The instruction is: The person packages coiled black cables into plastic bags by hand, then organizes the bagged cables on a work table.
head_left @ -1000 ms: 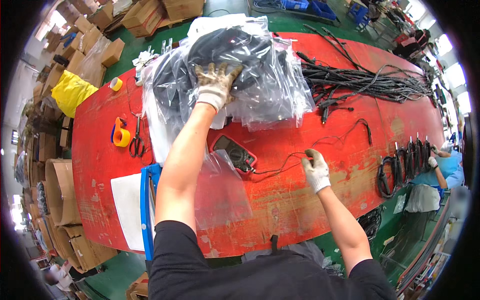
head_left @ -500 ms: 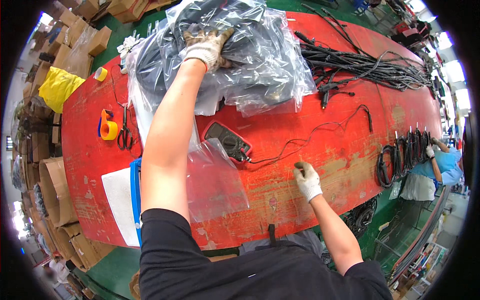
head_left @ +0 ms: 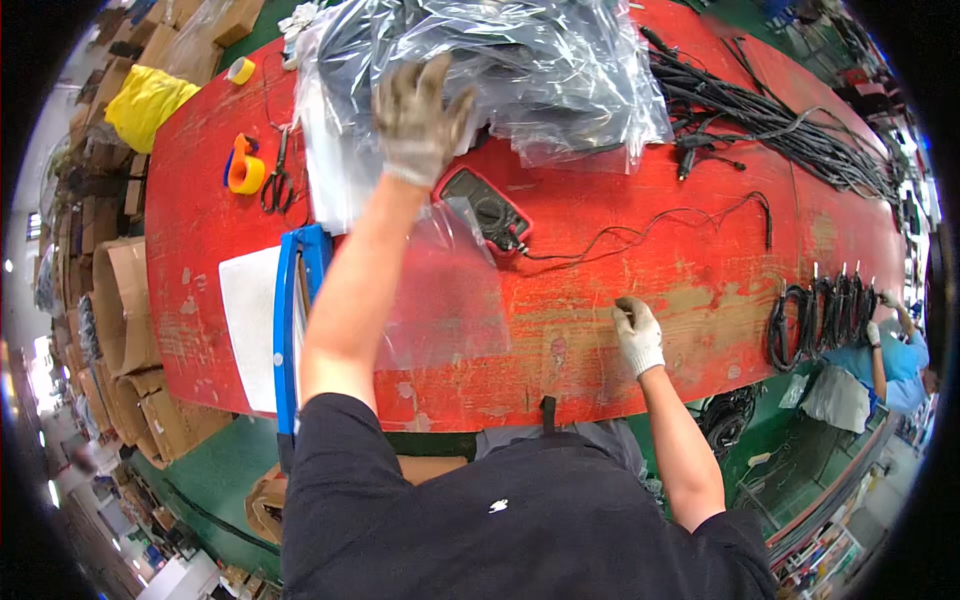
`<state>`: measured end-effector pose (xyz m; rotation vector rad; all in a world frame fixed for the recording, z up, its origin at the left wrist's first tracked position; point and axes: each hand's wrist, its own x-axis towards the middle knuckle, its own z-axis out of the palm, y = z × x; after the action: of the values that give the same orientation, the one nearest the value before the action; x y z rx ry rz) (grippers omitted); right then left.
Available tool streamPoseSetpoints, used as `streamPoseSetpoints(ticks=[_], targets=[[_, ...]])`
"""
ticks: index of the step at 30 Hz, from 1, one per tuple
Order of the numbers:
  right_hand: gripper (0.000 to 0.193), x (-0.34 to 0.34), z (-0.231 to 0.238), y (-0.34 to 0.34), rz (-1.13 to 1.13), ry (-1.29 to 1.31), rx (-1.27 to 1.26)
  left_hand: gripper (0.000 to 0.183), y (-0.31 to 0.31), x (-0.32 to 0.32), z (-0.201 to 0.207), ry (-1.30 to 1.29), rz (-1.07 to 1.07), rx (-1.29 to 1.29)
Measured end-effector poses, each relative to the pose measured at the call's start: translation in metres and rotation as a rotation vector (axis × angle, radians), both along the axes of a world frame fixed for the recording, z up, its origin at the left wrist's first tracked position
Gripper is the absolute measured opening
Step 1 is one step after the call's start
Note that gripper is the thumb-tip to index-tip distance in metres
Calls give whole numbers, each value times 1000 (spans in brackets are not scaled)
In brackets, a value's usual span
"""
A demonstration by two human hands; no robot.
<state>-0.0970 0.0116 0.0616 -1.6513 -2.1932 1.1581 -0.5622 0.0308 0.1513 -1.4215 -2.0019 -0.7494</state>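
White-gloved left grip (head_left: 425,115): released, fingers spread at the plastic bags' (head_left: 560,90) near edge; contact unclear
Right grip (head_left: 638,335): released, fingers bent, over red worktop (head_left: 600,385)
Plastic bags: worktop's far side
Meter (head_left: 488,208): just nearer
Black cables (head_left: 790,125): bags' right

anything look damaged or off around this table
Yes, wear: the red tabletop has brownish patches near the right hand where its red surface looks worn away. The glove on the left hand looks darkly soiled. No spill is visible.
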Motion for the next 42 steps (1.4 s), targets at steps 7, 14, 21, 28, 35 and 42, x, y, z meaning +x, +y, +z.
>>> streamPoseSetpoints(ticks=[7, 14, 21, 28, 35, 42], targets=[[29, 28, -18, -26, 13, -6, -152, 77, -134, 42, -107, -861, 113, -869], [33, 82, -21, -43, -82, -91, -268, 55, -129, 34, -151, -865, -88, -755], [39, 150, -10, -63, -149, -305, -220, 21, -208, -131, -223, -1398, -347, -339], [36, 227, 20, -110, -386, -410, -334, 26, -78, -194, -131, -132, 338, -478], [37, 271, 33, -82, -447, -450, -259, 64, -82, -157, -134, -438, 464, -529], [51, 389, 20, 8, -740, -581, 157, 68, -80, 10, -47, -188, 717, -536]])
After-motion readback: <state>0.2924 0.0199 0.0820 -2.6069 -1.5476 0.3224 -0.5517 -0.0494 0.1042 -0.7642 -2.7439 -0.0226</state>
